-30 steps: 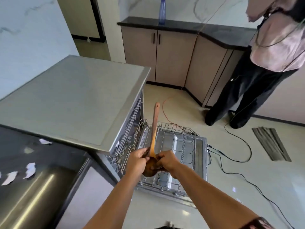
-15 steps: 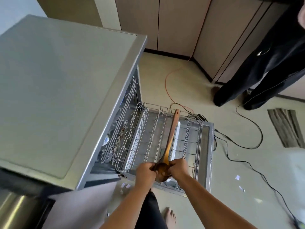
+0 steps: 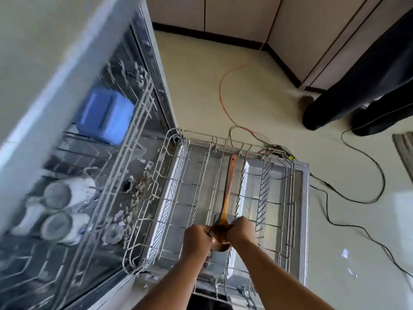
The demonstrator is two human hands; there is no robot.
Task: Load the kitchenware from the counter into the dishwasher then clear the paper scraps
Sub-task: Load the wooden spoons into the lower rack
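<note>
Gripping the wooden spoon point(image 3: 228, 191) by its bowl, left hand point(image 3: 196, 240) and right hand point(image 3: 242, 231) point its handle away over the rack point(image 3: 290, 198).

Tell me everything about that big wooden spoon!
The wooden spoon is brown, with a long slim handle and a darker, shiny, rounded bowl. It lies nearly flat over the pulled-out wire rack, handle pointing away from the person. The left hand and right hand hold its bowl end from either side. Whether it touches the wires is unclear.

Probably a home kitchen: open dishwasher point(image 3: 125, 153), blurred cups point(image 3: 67, 193), beige floor cabinets point(image 3: 223, 12).
</note>
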